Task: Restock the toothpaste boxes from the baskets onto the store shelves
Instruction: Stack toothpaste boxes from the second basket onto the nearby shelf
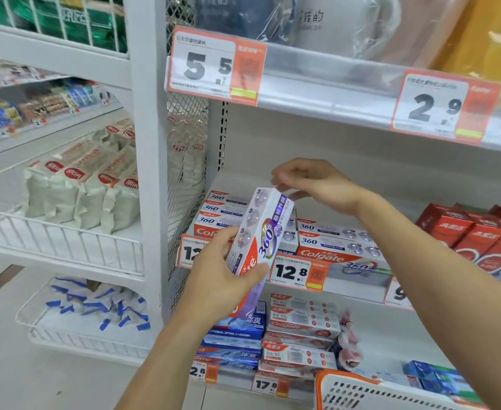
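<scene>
A white and purple Colgate 360 toothpaste box (262,229) stands nearly upright in front of the middle shelf (359,279). My left hand (222,270) grips its lower end. My right hand (311,182) pinches its top end with curled fingers. Behind the box, two stacks of matching Colgate 360 boxes (329,241) lie flat on the shelf. At the bottom right, the rim of a white basket with an orange edge (359,389) shows.
Red toothpaste boxes (474,235) fill the right of the middle shelf. The lower shelf holds blue boxes (234,332) and white-red Colgate boxes (302,327). A wire mesh panel (187,173) bounds the shelf's left side. White wire racks with bagged goods (80,184) stand further left.
</scene>
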The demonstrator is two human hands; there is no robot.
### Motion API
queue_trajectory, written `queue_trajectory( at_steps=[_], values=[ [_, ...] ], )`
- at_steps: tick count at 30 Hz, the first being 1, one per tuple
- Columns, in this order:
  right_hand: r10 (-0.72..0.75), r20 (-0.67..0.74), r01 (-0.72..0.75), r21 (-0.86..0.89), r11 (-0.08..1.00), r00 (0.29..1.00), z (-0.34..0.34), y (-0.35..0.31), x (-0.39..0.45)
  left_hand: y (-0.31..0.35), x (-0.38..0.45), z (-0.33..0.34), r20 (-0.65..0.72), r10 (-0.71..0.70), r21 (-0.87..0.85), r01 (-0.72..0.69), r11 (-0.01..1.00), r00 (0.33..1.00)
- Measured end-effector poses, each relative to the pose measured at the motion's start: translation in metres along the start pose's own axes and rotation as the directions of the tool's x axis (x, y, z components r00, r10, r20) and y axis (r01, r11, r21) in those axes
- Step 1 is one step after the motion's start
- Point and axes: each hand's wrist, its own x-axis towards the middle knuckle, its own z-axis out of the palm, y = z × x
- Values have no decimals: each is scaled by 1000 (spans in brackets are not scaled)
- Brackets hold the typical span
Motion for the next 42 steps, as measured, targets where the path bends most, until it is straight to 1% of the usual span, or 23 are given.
queue_trajectory(
  at_steps=[2,4,5,7,10,12,13,14,15,16,17,19,21,22,25,28,32,34,35,37,38,40,42],
  values=[
    [-50,215,48,13,999,975,-1,-19,-9,2,2,1,2,46,14,-46,999,999],
    [-90,366,75,55,996,926,-9,-31,-19,5,4,3,15,93,32,-93,995,996],
    [-96,407,74,70,995,908,-13,-36,-24,7,4,4,24,109,34,-110,993,994],
    [-91,425,85,33,996,900,-18,-42,-31,11,7,6,26,140,26,-141,990,990],
    [-131,328,159,-61,985,936,-17,-44,-34,17,11,9,-4,194,91,-192,977,981],
    [-179,220,199,-73,977,959,-21,-41,-37,20,14,12,-116,218,129,-202,971,969],
    [-190,151,199,-48,979,970,-25,-37,-39,21,16,12,-222,244,190,-204,960,944],
    [-194,74,194,-1,981,978,-29,-32,-40,20,19,12,-338,286,261,-203,944,896],
    [-183,-14,183,54,982,983,-33,-24,-40,18,22,12,-441,340,320,-209,924,831],
    [-161,-112,173,109,979,981,-35,-15,-38,16,27,12,-499,383,368,-209,906,777],
    [-126,-214,161,158,974,969,-35,-5,-34,12,33,12,-500,406,413,-201,888,765],
    [-52,-394,128,170,977,918,-27,11,-19,-4,43,16,-363,402,507,-184,842,841],
    [10,-499,57,119,991,867,-14,25,2,-23,48,21,-184,348,602,-175,779,919],
    [36,-510,29,119,992,859,-7,30,11,-31,48,23,-126,325,644,-172,745,937],
    [89,-450,-13,170,985,888,10,47,32,-40,48,24,-80,335,694,-189,695,939],
    [212,-362,-85,338,937,908,20,56,41,-42,51,22,-74,355,705,-203,679,932],
    [207,-286,-108,325,939,936,28,62,46,-48,49,21,-33,361,724,-227,651,932],
    [258,-185,-178,364,914,948,24,62,45,-50,49,19,-27,367,718,-237,655,930],
    [291,-131,-232,344,910,948,20,62,44,-51,49,18,-23,372,719,-243,651,928],
    [324,-79,-310,154,938,943,14,66,44,-52,49,18,-18,373,720,-246,649,928],
    [323,-88,-318,59,946,942,13,66,44,-53,50,18,-20,369,718,-244,651,929],
    [285,-131,-294,-48,955,949,16,65,45,-53,50,19,-28,361,715,-234,659,932],
    [234,-107,-248,-152,957,966,20,62,46,-53,51,20,-40,358,707,-227,670,933]
  ],
)
